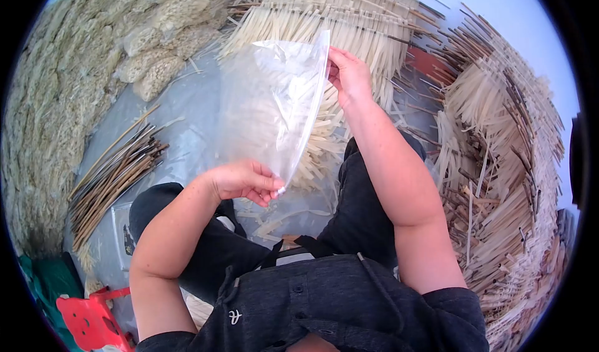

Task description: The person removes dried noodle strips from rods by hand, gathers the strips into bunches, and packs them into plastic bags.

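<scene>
A clear plastic bag (268,96) with a whitish strip along its right edge is stretched out in front of me. My left hand (246,181) pinches the bag's lower corner between thumb and fingers. Higher up, my right hand (350,76) grips the same edge close to its top end; some of its fingers are hidden behind the plastic. Pale strips (321,143) lie in a heap beneath and beside the bag, partly seen through it.
Brown sticks (118,177) lie bundled at left on the grey sheet (187,137). Fluffy beige plant material (56,102) is piled along the left. Layered pale strips with dark sticks (499,152) rise at right, with more strips (349,15) behind. A red stool (90,321) stands lower left.
</scene>
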A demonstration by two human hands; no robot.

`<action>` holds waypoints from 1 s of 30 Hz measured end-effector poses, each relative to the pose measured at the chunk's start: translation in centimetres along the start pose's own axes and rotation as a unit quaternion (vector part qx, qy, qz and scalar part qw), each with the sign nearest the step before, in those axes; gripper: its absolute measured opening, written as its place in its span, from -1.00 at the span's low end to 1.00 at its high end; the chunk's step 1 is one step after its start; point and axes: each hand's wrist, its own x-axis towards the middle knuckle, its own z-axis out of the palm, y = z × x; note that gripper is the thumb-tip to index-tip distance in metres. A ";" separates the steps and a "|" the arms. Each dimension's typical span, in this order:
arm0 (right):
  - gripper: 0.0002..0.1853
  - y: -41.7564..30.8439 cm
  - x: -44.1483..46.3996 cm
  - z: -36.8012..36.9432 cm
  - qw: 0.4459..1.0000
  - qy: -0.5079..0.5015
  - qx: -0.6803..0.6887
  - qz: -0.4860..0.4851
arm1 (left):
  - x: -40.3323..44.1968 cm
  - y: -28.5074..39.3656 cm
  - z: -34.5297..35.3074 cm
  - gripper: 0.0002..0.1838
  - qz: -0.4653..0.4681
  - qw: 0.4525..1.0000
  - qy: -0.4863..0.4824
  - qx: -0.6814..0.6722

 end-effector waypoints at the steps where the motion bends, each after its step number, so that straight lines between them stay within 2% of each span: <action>1: -0.90 0.0 0.1 -0.1 0.999 0.000 -0.030 -0.024 | -0.1 -0.1 0.2 -0.74 -0.027 0.999 -0.003 0.032; 6: -0.93 0.1 -0.8 1.1 0.991 0.012 -0.088 -0.103 | -0.4 -0.9 -0.2 -0.70 -0.066 0.992 -0.004 0.108; 8: -0.91 0.7 -0.4 1.3 0.978 0.002 -0.129 -0.163 | -0.3 -1.1 -0.3 -0.66 -0.104 0.949 0.071 0.289; 9: -0.91 1.0 -0.2 1.3 0.978 -0.001 -0.130 -0.163 | -0.8 -0.7 -0.2 -0.66 -0.103 0.950 0.072 0.287; 11: -0.89 1.5 0.1 1.2 0.931 -0.004 -0.226 -0.287 | -2.3 0.8 0.1 -0.61 -0.150 0.891 0.113 0.413; 12: -0.89 1.7 -0.2 1.4 0.931 -0.006 -0.226 -0.285 | -2.5 1.2 0.0 -0.61 -0.151 0.892 0.114 0.410; 14: -0.88 2.5 -1.5 2.1 0.897 -0.046 -0.311 -0.310 | -2.7 2.0 -0.3 -0.65 0.089 0.915 0.241 0.310; 16: -0.88 3.7 -3.4 3.2 0.883 -0.080 -0.351 -0.301 | -0.6 1.7 -0.1 -0.66 0.337 0.820 0.354 0.297; 17: -0.87 4.3 -4.5 3.7 0.865 -0.107 -0.392 -0.293 | 0.0 1.9 0.4 -0.66 0.335 0.820 0.361 0.292; 19: -0.87 4.8 -6.0 4.4 0.849 -0.136 -0.415 -0.298 | 0.5 2.4 1.1 -0.61 0.401 0.736 0.437 0.327; 21: -0.88 4.9 -6.6 4.7 0.810 -0.172 -0.470 -0.307 | 1.0 2.5 -0.9 -0.59 0.384 0.742 0.437 0.332; 26: -0.87 4.6 -5.9 4.2 0.824 -0.163 -0.465 -0.280 | 1.6 3.0 -0.7 -0.63 0.391 0.742 0.464 0.286; 28: -0.87 4.8 -5.8 4.2 0.825 -0.166 -0.465 -0.273 | 2.5 2.6 -0.5 -0.73 0.378 0.752 0.452 0.296; 30: -0.87 5.1 -5.9 4.1 0.792 -0.183 -0.493 -0.308 | 3.3 2.2 -1.5 -0.75 0.377 0.757 0.451 0.284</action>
